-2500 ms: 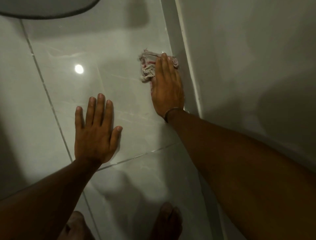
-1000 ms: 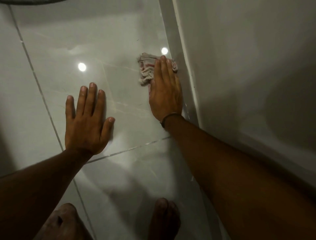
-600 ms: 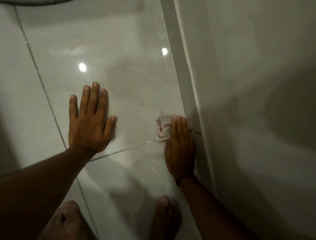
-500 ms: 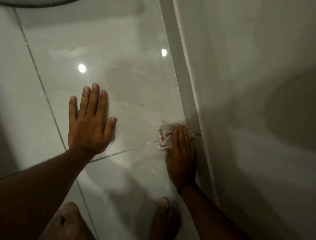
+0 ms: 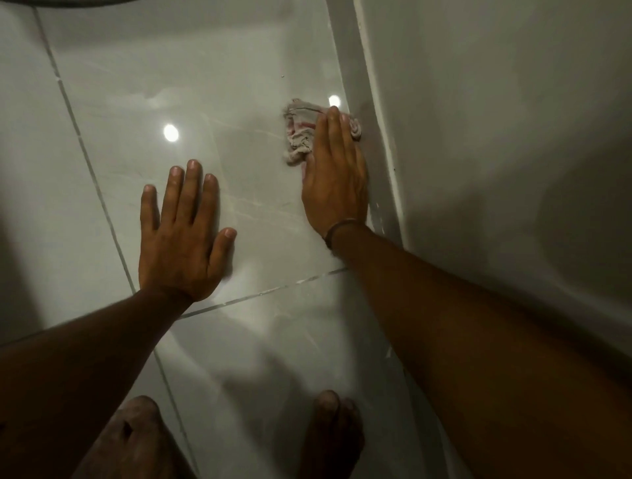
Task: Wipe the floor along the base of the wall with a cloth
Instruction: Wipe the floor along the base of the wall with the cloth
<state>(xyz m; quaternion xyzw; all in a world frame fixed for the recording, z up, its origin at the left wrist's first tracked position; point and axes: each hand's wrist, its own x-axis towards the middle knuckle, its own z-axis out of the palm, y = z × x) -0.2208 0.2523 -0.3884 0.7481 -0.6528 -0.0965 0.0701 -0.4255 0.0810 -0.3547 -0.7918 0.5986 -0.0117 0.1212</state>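
Observation:
A crumpled grey cloth [image 5: 298,131] with red marks lies on the glossy tiled floor [image 5: 222,85], right beside the skirting [image 5: 369,112] at the foot of the white wall [image 5: 496,136]. My right hand [image 5: 337,181] presses flat on the cloth, fingers together, covering its near part; a thin band circles the wrist. My left hand [image 5: 184,239] rests flat on the floor to the left, fingers spread, holding nothing.
Grout lines [image 5: 266,292] cross the tiles. Two ceiling lights reflect in the floor. My bare feet [image 5: 333,434] show at the bottom edge. A dark curved rim [image 5: 68,2] sits at the top left.
My right hand has pushed the cloth forward along the skirting, from near the cross grout line up the tile. My left hand has stayed planted.

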